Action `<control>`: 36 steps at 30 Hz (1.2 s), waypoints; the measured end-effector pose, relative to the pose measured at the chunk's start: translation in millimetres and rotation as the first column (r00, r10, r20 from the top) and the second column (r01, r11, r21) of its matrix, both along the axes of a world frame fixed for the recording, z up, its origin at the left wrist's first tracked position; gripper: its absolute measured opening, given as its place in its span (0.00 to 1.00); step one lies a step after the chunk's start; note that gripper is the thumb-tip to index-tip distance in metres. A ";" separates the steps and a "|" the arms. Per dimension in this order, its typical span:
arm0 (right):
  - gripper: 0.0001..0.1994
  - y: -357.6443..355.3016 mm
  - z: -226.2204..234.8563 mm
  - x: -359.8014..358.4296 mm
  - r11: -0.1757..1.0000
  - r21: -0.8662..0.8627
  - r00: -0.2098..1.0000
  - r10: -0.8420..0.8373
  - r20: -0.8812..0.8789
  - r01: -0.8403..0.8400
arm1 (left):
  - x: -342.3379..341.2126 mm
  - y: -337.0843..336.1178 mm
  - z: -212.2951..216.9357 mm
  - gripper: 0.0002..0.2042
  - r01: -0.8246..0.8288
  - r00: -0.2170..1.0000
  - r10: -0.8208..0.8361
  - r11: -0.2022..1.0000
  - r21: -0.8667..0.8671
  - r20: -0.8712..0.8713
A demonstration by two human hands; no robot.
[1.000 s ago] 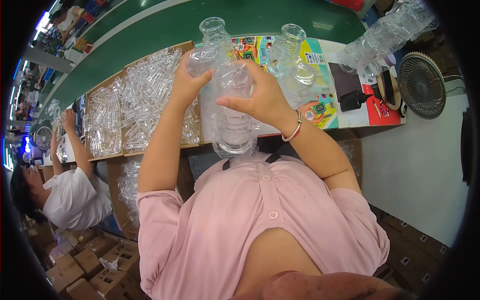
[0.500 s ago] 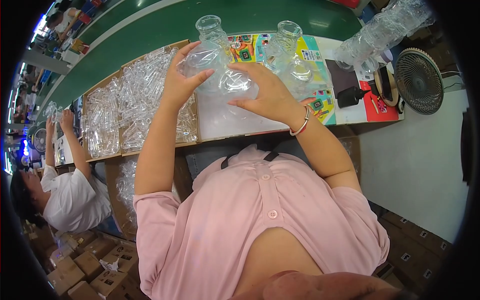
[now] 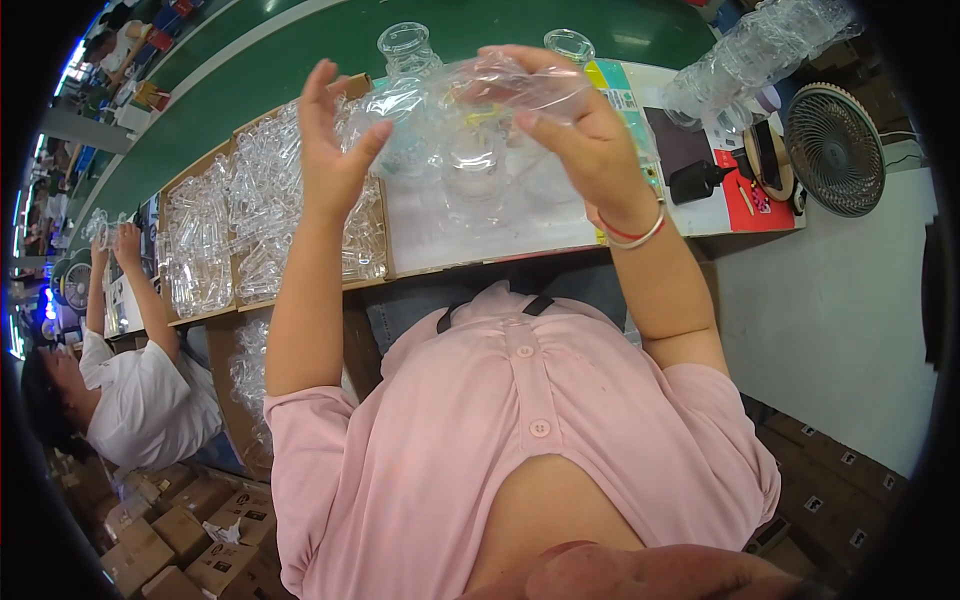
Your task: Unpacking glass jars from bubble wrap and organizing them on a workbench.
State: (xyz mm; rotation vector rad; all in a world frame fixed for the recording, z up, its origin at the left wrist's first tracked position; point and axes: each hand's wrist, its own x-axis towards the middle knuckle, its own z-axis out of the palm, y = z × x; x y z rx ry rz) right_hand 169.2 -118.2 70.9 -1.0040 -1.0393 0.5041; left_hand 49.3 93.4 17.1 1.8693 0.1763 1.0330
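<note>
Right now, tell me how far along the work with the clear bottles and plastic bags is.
Done: two clear bottles stand upright at the far edge of the bench. In hand: the right hand grips a crumpled clear bag, with the left hand open beside it. Left: the cardboard tray on the left is full of clear pieces.

Bare white bench lies open under the hands; a crate of clear bottles crowds the left, fan blocks right.
</note>
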 end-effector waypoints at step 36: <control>0.36 -13.4 -20.4 -13.4 0.990 -0.138 0.880 0.036 0.474 0.034 | -59.7 -82.8 -9.0 0.32 0.348 0.864 -0.491 0.424 -0.836 0.111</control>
